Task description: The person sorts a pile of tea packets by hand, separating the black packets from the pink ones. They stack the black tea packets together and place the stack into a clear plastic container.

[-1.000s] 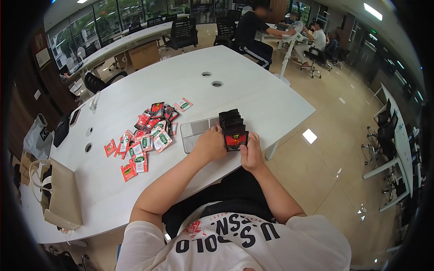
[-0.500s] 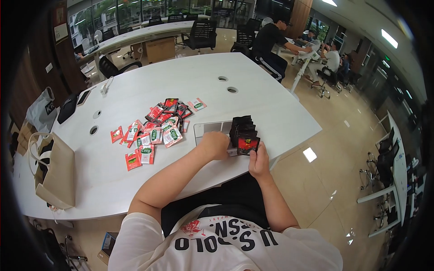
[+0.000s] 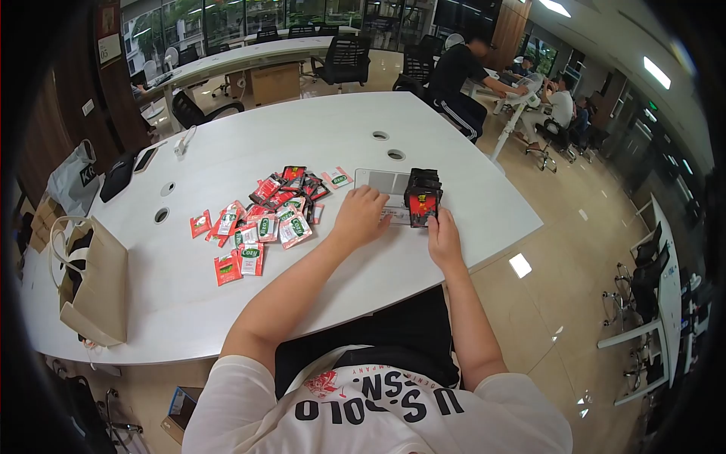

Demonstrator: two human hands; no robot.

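A shallow grey-white compartment tray lies on the table in front of me. Black-and-red sachets stand stacked in its right part. My left hand rests over the tray's left side, fingers apart and reaching onto it, with no sachet visible in them. At the tray's near right corner, my right hand is closed, its thumb against the lower corner of the front sachet. The fingers behind it are partly hidden. Left of the tray lies a loose pile of red-and-white Cozy sachets mixed with black-and-red ones.
The white table has cable holes. A beige tote bag stands at its left edge, near a black pouch and a phone. Beyond the table are office chairs and a seated person in black.
The tray with its sachets has moved away from me and slightly right, with both hands alongside. My left hand has gone from a fist to spread fingers over the tray.
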